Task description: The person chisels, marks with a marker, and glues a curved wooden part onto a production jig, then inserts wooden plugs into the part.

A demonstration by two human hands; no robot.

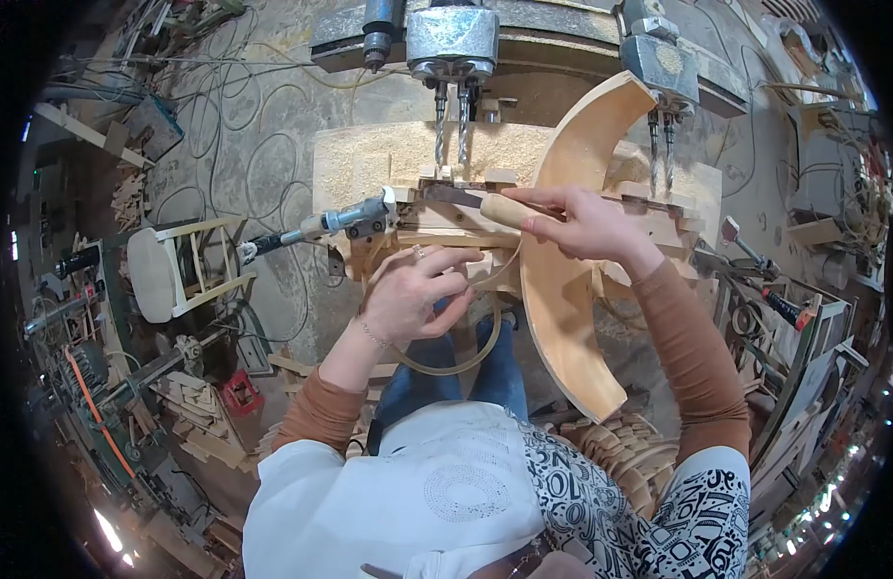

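My right hand is closed round the pale wooden handle of a hand tool with a dark flat blade. The blade points left, over the wooden jig just below two drill bits. Close to the jig's front edge is my left hand, its fingers loosely bent and apart, with nothing visible in them. A curved wooden panel stands beside the jig, passing beneath my right wrist.
Sawdust covers the machine bed behind the jig. A metal clamp cylinder reaches in from the left, and a second pair of drill bits hangs at right. A hose loops below my left hand. Cut wooden pieces lie stacked near my right side.
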